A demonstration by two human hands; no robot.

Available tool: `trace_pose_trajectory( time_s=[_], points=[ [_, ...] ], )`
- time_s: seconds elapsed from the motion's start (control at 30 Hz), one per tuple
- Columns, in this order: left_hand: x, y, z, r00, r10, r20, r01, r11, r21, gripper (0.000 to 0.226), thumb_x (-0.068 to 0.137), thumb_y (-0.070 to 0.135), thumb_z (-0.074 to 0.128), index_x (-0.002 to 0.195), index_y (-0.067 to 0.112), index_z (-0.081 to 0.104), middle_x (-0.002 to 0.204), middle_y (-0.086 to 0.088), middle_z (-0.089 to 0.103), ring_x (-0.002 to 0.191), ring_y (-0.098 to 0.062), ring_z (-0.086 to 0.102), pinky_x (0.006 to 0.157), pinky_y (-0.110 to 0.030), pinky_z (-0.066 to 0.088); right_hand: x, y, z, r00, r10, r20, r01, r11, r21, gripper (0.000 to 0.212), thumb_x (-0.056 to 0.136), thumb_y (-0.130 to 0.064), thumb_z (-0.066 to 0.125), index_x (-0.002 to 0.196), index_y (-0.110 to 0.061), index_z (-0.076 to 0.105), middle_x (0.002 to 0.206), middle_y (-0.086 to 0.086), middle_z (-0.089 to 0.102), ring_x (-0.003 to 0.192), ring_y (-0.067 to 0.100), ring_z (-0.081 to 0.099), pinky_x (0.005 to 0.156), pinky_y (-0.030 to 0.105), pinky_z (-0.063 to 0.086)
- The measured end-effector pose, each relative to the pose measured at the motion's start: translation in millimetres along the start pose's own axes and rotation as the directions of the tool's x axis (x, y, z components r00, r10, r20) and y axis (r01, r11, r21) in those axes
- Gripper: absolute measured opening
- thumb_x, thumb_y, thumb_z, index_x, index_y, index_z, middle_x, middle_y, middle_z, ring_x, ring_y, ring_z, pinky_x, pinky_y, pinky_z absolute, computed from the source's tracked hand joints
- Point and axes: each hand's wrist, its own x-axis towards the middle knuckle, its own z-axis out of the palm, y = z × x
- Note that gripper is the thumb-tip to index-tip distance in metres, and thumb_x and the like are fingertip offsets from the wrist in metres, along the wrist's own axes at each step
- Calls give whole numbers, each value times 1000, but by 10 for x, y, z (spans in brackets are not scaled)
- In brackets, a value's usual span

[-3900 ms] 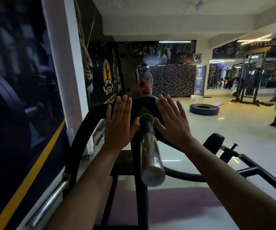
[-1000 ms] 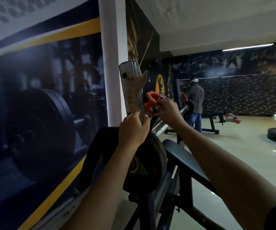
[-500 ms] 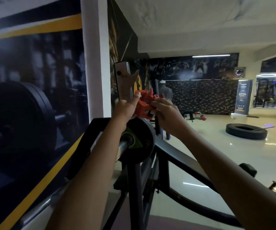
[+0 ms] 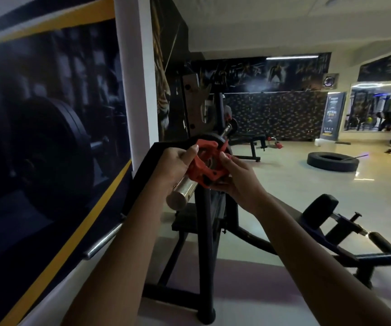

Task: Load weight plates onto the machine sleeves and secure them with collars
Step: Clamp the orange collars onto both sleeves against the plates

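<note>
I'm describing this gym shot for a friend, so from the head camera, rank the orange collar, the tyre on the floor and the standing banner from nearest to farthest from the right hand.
1. The orange collar, held in the right hand itself, on the steel sleeve.
2. The tyre, lying on the floor off to the right.
3. The standing banner, upright by the far wall, beyond the tyre.

A dark poster [image 4: 48,128] with a yellow stripe fills the wall left of the hands, and a white pillar [image 4: 134,74] stands beside it. Far right of the hands a tyre [image 4: 332,161] lies on the glossy floor [image 4: 283,184]. Beyond the hands stands a black bench [image 4: 253,144]. A banner [image 4: 332,115] and a mirror [image 4: 378,107] stand further right, well away.
</note>
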Motion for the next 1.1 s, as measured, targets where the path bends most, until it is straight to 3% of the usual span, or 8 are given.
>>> trace_pose_trajectory(
  time_s=[0.13, 0.27, 0.4, 0.5, 0.63, 0.87, 0.97, 1.1],
  points=[
    [-260, -277, -354, 996, -16, 82, 16, 1000, -7, 35, 89, 36, 54, 76, 4, 61, 73, -11, 58, 77, -26, 59, 88, -51, 49, -191, 170, 312, 997, 79, -25, -80, 996, -50, 29, 95, -23, 46, 122, -16, 55, 100, 11, 60, 87, 28, 65, 74, 48, 57],
    [-456, -615, -614, 989, 7, 147, 12, 992, -126, 11, 88, 28, 58, 92, 20, 65, 84, -5, 64, 92, -28, 64, 92, -50, 49, -315, 368, 556, 995, 82, -48, -84, 996, -32, 31, 93, -11, 49, 122, -19, 55, 105, 12, 63, 86, 24, 69, 65, 41, 58],
    [-523, -841, -766, 965, 37, 259, 13, 982, -191, 30, 79, 38, 62, 105, 22, 62, 101, -5, 67, 102, -21, 62, 96, -43, 47, -394, 551, 724, 989, 14, -148, -29, 995, -98, 36, 90, -4, 52, 119, -26, 55, 104, 6, 66, 87, 17, 69, 61, 36, 57],
    [-505, -959, -784, 946, 81, 313, -20, 981, -193, 50, 75, 48, 59, 116, 19, 60, 109, -4, 66, 106, -16, 60, 100, -37, 44, -409, 655, 786, 977, -30, -210, -3, 987, -158, 42, 89, -3, 52, 123, -27, 54, 109, 5, 65, 92, 18, 67, 70, 38, 58],
    [-375, -1140, -746, 925, 128, 359, -48, 974, -223, 48, 83, 39, 58, 125, 16, 54, 116, -1, 64, 113, -12, 56, 98, -27, 43, -366, 694, 803, 966, -53, -252, 13, 987, -158, 44, 91, 0, 48, 129, -21, 50, 117, 7, 60, 101, 20, 64, 77, 37, 57],
    [97, -1424, -468, 955, 130, 265, -66, 969, -236, 41, 84, 36, 59, 122, 19, 57, 110, 9, 63, 112, -10, 56, 85, -16, 47, 9, 733, 589, 955, -33, -295, -28, 980, -200, 39, 94, -1, 43, 130, -14, 48, 111, 7, 61, 90, 15, 66, 68, 29, 55],
    [407, -1546, -288, 968, 125, 217, -75, 972, -225, 37, 89, 26, 58, 124, 15, 55, 112, 2, 63, 111, -17, 56, 94, -30, 47, 294, 841, 417, 937, -62, -345, -15, 977, -214, 37, 93, -1, 46, 129, -11, 48, 101, 6, 62, 81, 12, 64, 69, 30, 55],
    [889, -1736, -62, 979, 118, 168, -94, 985, -145, 41, 88, 26, 57, 127, 14, 52, 119, -1, 61, 110, -17, 57, 97, -38, 46, 798, 1007, 121, 882, -55, -469, -68, 968, -242, 41, 91, -10, 55, 130, -6, 43, 105, 14, 60, 95, 26, 61, 83, 39, 52]
  ],
)
